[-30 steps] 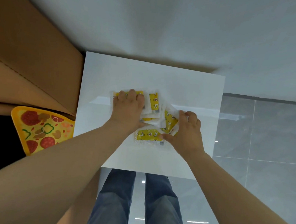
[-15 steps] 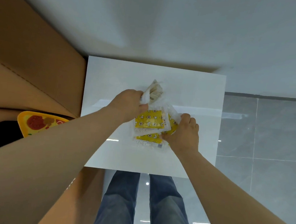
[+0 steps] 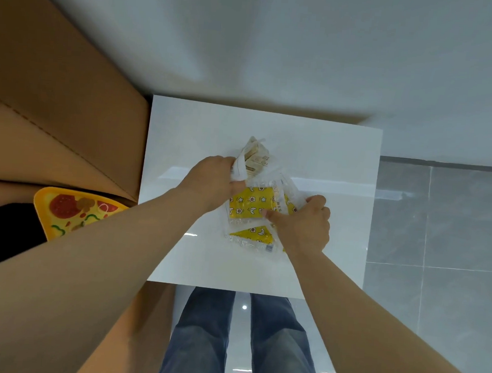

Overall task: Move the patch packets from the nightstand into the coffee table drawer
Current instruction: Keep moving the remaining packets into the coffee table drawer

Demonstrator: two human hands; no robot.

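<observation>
Nearest the body, a yellow patch packet point(image 3: 251, 235) lies flat on the white nightstand top point(image 3: 314, 150), just on the near side of both hands and tucked partly under the right hand point(image 3: 302, 222). That hand is curled narrow, thumb pressed on the near right corner of a second yellow packet point(image 3: 249, 205) that sits between the two hands, its long axis running roughly left to right from one hand to the other. The left hand point(image 3: 211, 182) is closed on a bunch of packets point(image 3: 254, 159) whose pale backs stick up and fan out just beyond its knuckles, tilted rather than flat. How many are in that bunch cannot be told.

So everything lies within the span of the hands: the loose packets sit toward the right hand, which is the nearer one for sweeping them leftward into the left hand's bundle. The coffee table drawer is not in view.
</observation>
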